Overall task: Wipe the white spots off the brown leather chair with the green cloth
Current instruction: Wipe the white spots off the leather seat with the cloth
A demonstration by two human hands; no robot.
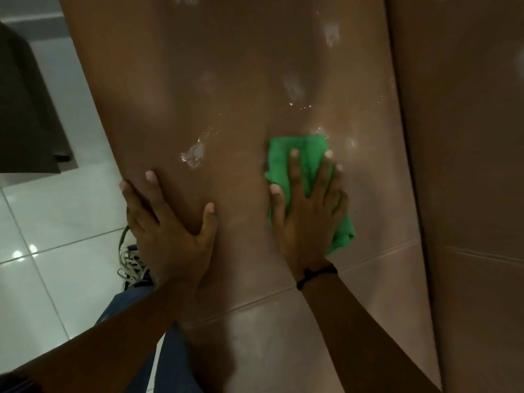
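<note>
Brown leather chair point(158, 80) filled most of view, big panel running up from near edge. Left hand point(170, 222) lay flat by panel's left edge, fingers apart, bracing. Right hand point(309, 217) pressed green cloth point(300, 148) mid-panel, fingers spread straight, not clenched. Wet white spot point(194, 156) sat left of cloth, fainter spots point(331, 34) toward far edge. Imo best bet was firm overlapping strokes, fresh fold per spot, else smears.

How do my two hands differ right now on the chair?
The left hand rests bare on the brown leather chair; the right hand presses the green cloth onto it. The right wrist wears a black band; the left wrist has none. Both lie flat, fingers extended.
</note>
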